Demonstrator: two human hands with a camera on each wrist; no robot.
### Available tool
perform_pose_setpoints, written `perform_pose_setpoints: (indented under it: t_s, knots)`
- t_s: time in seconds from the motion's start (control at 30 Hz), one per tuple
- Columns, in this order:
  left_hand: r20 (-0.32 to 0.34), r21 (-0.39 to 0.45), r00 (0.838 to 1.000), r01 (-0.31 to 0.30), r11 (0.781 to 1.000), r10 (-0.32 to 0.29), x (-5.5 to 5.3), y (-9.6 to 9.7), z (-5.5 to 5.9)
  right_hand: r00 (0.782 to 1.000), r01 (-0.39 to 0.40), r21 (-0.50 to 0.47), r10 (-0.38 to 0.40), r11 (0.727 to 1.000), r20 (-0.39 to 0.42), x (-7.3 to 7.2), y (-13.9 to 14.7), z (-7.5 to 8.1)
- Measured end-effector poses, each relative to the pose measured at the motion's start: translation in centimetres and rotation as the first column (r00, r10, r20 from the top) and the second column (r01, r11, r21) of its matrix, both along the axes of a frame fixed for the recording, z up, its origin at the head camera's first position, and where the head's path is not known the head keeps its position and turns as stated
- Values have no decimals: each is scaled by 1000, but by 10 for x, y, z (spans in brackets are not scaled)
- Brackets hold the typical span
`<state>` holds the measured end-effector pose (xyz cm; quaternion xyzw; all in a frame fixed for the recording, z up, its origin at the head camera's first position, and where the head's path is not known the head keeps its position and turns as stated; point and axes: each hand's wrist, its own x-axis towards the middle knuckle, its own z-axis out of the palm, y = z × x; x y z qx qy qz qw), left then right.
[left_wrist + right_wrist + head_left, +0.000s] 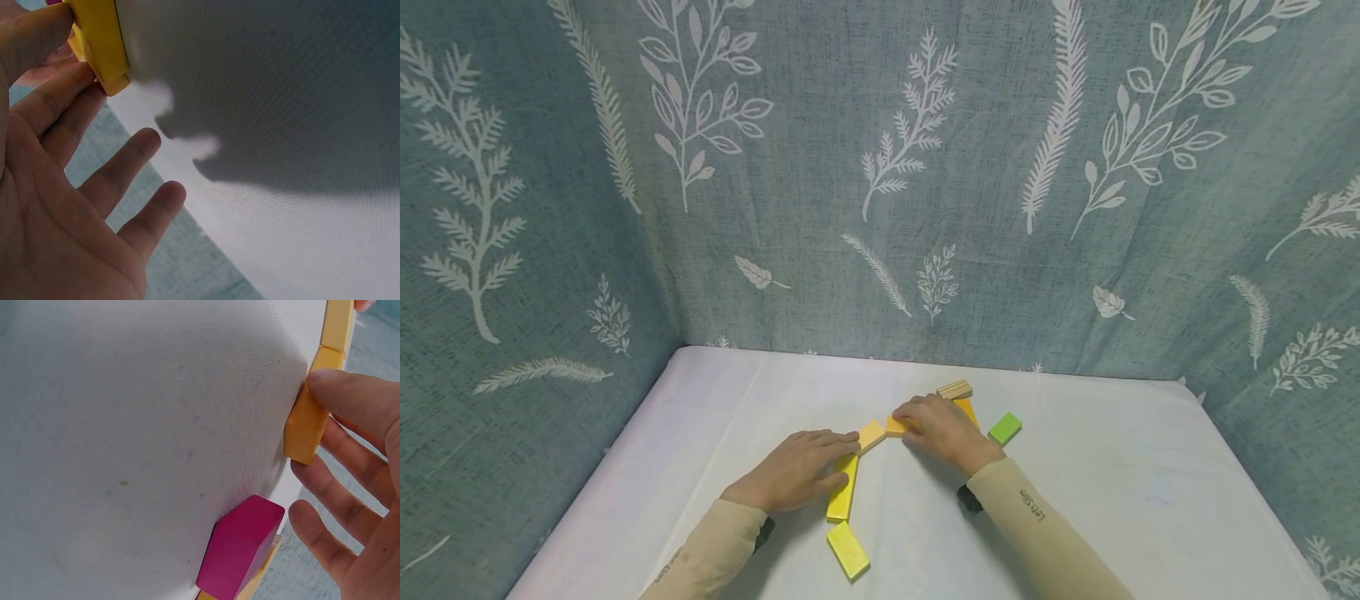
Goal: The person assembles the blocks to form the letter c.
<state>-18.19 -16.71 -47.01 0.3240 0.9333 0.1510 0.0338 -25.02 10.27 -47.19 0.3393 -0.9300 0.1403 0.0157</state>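
Several coloured blocks form a curved line on the white table. With straight, spread fingers, my left hand (797,469) touches the long yellow block (842,493); its thumb lies on the block, and its forefinger reaches the far end, beside a pale orange block (870,435). In the right wrist view, my right hand (369,469) pinches an orange block (306,428) between thumb and fingers, and this block's end meets the pale orange one. A magenta block (240,547) stands near the right little finger, hidden behind the hand in the head view.
A shorter yellow block (848,550) lies near the front end of the line. Beyond the right hand are another orange block (967,410), a ridged tan piece (955,389) and a green block (1004,428). Leaf-patterned cloth (820,208) hangs behind the white table (1112,483).
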Motion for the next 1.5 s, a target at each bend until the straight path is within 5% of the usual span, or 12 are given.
perform_pose_setpoints:
  t_s: [0.6, 1.03, 1.5]
  knots:
    - [18, -24, 999, -28, 999, 29, 1, 1, 1, 1000, 19, 14, -19, 1000, 24, 0, 2, 2]
    - [26, -21, 999, -25, 999, 25, 1, 1, 0, 998, 67, -108, -66, 992, 12, 8, 20, 28]
    - [29, -1, 999, -24, 1000, 24, 1, -1, -1, 987, 138, -278, -154, 951, -36, 18, 78, 44]
